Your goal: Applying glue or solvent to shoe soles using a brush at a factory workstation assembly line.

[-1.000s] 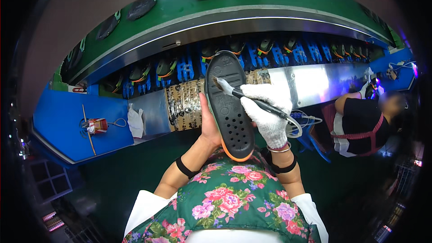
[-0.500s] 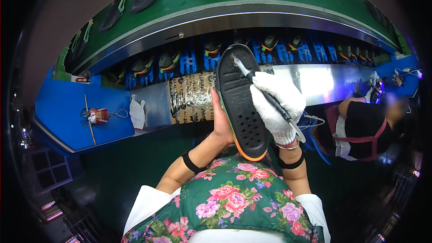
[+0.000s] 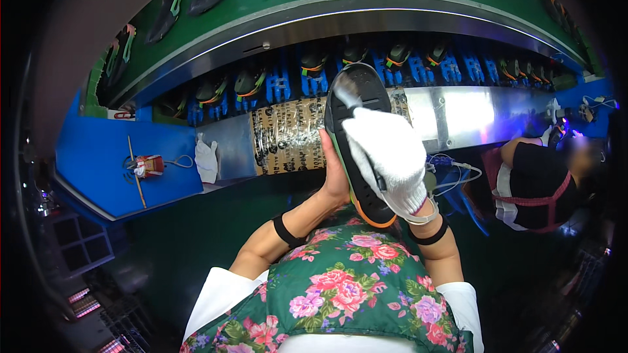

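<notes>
A black shoe sole (image 3: pixel 373 90) with an orange and green edge is held up in front of me, its ribbed underside facing up. My bare left hand (image 3: pixel 335 175) grips it along its left edge. In a white knit glove, my right hand (image 3: pixel 391 150) is closed around the dark handle of a brush (image 3: pixel 348 97). The brush's pale, motion-blurred tip is over the far end of the sole; whether it touches I cannot tell. The glove hides the middle and right side of the sole.
Beyond the sole runs a metal ledge partly covered with brown printed tape (image 3: pixel 288 132). Shoes sit on blue racks (image 3: pixel 278 86) behind it, and more lie on a green conveyor (image 3: pixel 261 0) above. A blue table (image 3: pixel 98 163) stands left; a person (image 3: pixel 533 180) works at right.
The gloved right hand has turned over the handle, covering more of the sole. The sole has shifted slightly right, and the brush tip is now blurred.
</notes>
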A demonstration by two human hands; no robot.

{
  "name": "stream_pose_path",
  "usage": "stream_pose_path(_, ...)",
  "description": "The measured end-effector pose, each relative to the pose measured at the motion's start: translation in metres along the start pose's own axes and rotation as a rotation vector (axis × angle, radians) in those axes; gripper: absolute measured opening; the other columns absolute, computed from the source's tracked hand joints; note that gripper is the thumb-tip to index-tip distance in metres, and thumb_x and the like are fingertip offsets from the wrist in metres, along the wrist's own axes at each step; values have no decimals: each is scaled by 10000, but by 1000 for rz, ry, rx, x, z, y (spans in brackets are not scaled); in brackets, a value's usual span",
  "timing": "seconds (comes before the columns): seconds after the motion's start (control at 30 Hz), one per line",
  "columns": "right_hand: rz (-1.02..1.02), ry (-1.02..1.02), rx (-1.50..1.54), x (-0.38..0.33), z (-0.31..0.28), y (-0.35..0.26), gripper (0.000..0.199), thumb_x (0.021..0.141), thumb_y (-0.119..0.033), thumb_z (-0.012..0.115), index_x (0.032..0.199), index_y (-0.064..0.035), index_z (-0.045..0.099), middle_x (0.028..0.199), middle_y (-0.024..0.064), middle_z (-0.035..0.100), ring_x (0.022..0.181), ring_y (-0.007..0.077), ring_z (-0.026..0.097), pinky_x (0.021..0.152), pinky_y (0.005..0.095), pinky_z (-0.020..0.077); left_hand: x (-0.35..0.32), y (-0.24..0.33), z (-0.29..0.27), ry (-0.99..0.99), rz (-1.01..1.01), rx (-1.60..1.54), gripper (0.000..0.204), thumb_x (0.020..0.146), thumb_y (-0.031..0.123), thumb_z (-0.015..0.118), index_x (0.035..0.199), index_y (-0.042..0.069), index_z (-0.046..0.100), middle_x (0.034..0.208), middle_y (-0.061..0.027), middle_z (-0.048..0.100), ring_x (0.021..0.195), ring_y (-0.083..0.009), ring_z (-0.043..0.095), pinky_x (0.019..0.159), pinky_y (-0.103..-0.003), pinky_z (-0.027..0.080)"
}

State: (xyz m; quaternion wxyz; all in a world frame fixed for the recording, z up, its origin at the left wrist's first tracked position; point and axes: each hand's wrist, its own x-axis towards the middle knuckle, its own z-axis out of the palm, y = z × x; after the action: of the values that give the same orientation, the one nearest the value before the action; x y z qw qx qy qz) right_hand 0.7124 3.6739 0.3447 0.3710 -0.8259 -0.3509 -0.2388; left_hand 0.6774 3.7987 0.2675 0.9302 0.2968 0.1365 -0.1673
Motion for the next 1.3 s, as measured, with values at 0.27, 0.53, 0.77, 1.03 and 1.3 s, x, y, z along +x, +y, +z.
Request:
stream_pose_path(0.27, 81, 105, 135, 2, -17, 6, 373, 790, 2, 738, 1162, -5, 718, 1111, 177, 720, 999, 351, 697, 880, 420, 546, 12, -8, -27, -425, 15, -369, 955, 927, 843, 183, 1517, 124, 403, 1452, -91, 520, 1304, -260, 531, 1118, -448, 418)
stream_pose_path(0.53, 102, 53, 359, 0, -20, -1, 276, 776, 6, 773, 1050, -14, 755, 1015, 161, 739, 920, 331, 718, 818, 387, 563, 28, -3, -33, -601, 101, -332, 1029, 883, 891, 179, 1493, 104, 436, 1434, -112, 545, 1317, -269, 533, 1136, -449, 407)
stream_pose_path(0.77, 7, -103, 186, -22, -12, 7, 340, 769, -3, 774, 1107, -37, 748, 1088, 158, 734, 977, 328, 711, 858, 403, 561, 24, -11, -57, -323, 33, 146, 1017, 885, 887, 180, 1523, 125, 395, 1443, -119, 535, 1300, -277, 552, 1121, -453, 427)
stream_pose_path(1.03, 74, -66, 116, -15, -25, 8, 323, 759, 4, 764, 1080, -28, 758, 1077, 163, 737, 978, 321, 707, 867, 397, 553, 34, 0, -30, -196, 65, -32, 947, 925, 844, 177, 1491, 127, 426, 1408, -105, 557, 1280, -263, 557, 1118, -444, 433)
stream_pose_path(1.3, 67, 123, 255, -7, -22, 24, 298, 766, 4, 777, 1061, -36, 767, 1034, 149, 751, 922, 309, 723, 815, 383, 567, 38, 7, -41, -162, -2, -137, 979, 898, 873, 230, 1484, 120, 445, 1380, -111, 575, 1224, -279, 592, 1081, -462, 461)
